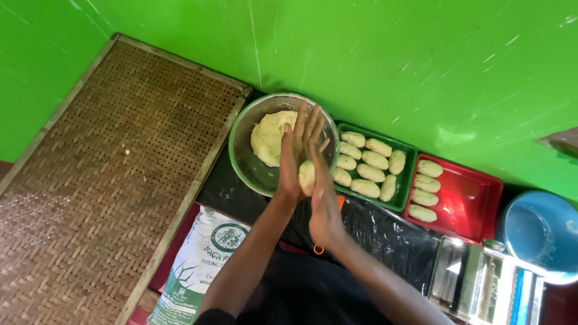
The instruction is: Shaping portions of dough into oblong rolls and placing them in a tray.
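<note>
A: How were the hands posed?

B: The left hand (293,157) and the right hand (321,195) were raised palm to palm, both forearms reaching forward from the lower edge of the view. The left fingers (303,123) were extended and slightly spread. The right hand was flat, its fingers laid against the left palm. Neither hand was clenched; both pressed on a dough piece (306,177) held between the palms.

A: Where was the dough piece relative to the hands?

B: Sandwiched between them, with only a pale oval section exposed on the near side. The remainder was covered by the palms.

A: What lay around the hands?

B: Directly beyond and beneath the fingers was a metal bowl (242,129) containing a dough mass (268,137). To the right of the hands stood a green tray (407,174) of shaped dough pieces (369,172), then a red tray (475,204) with four more. To the left of the forearms lay a flour sack (205,265) and a woven mat (102,174).

A: What was obscured or cut off?

B: The hands hid part of the bowl and of the dough mass. A metal roller machine (481,286) and a blue bowl (539,232), far right, were cropped by the frame. The sack's lower end was cut off. An orange object (318,248) under the right wrist could not be identified.
</note>
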